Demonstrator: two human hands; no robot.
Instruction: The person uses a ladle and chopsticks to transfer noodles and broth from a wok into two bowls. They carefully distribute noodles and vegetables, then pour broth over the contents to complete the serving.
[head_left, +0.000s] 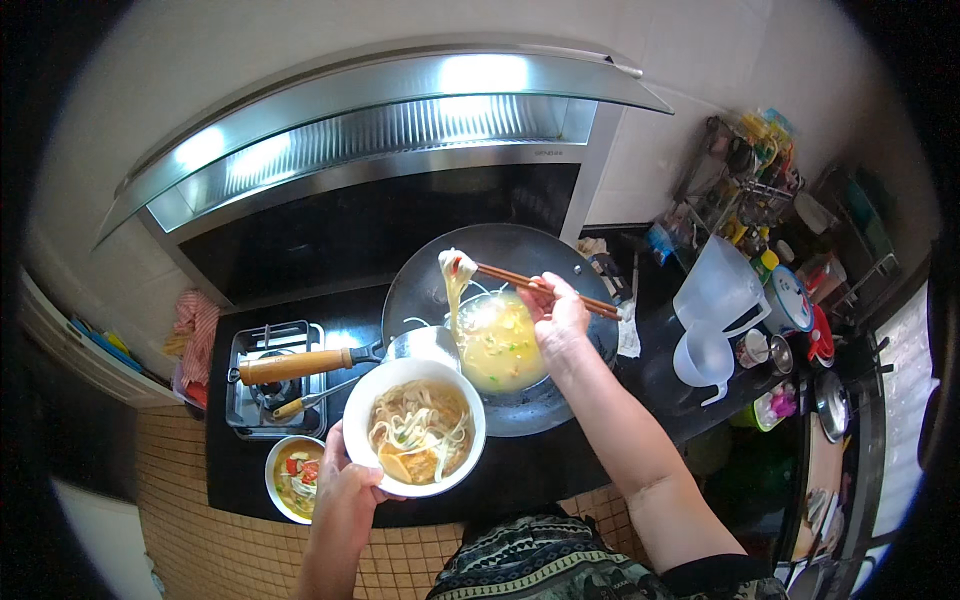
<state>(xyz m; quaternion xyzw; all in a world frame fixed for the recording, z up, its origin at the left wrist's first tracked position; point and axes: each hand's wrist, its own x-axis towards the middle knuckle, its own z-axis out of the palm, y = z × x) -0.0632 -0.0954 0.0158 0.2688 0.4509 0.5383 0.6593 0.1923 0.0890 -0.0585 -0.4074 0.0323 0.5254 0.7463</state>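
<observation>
My left hand (358, 476) holds a white bowl (480, 450) of noodles in broth with an orange piece by its near edge. In my right hand (556, 311) is a pair of wooden chopsticks (510, 276), their tips gripping a bundle of noodles (456, 276) that hangs over the wok (420, 277). Yellowish soup (501, 352) with green bits lies in the wok. The blade of a metal spatula (424, 346) rests in the wok's left side, partly hidden by the bowl. The wok's wooden handle (300, 367) points left.
A second bowl (271, 487) of noodle soup stands at the counter's front left, below a gas burner (247, 341). A range hood (375, 82) overhangs the back. On the right stand a translucent pitcher (712, 285), a translucent ladle-like cup (701, 356) and a lidded pot (787, 300).
</observation>
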